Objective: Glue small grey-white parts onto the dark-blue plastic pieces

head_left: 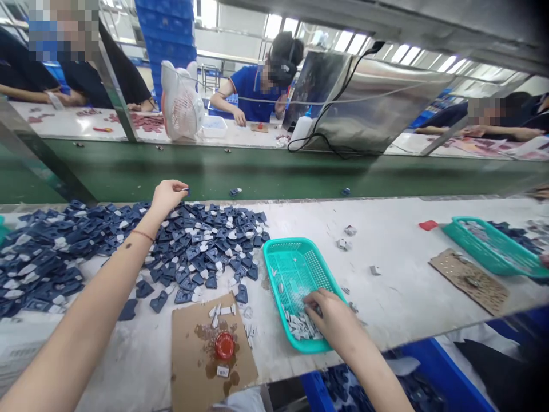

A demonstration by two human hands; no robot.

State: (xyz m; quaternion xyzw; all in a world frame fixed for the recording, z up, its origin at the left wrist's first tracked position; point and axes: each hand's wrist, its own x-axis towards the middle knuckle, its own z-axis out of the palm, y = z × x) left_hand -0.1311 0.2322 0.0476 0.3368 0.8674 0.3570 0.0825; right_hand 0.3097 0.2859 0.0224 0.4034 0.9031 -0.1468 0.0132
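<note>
My left hand (168, 195) is stretched over the far edge of the bench, its fingertips pinching a small dark blue part (186, 190) above the green belt. Below it spreads a large pile of dark blue parts (201, 240) with white pieces among them. My right hand (319, 309) reaches into a teal basket (269, 252), fingers curled down at the small grey-white pieces (300, 327); what its fingertips hold, if anything, is hidden. Between my arms lies a cardboard sheet (186, 355) with a red round cap (225, 345) and a few white pieces.
The green belt (274, 177) carries a few small parts. At the right are another teal basket (493, 254), a red piece (428, 225) and a cardboard piece (467, 280). A blue crate (454, 372) stands below the bench edge. Across the belt, people work beside a white bottle (301, 130).
</note>
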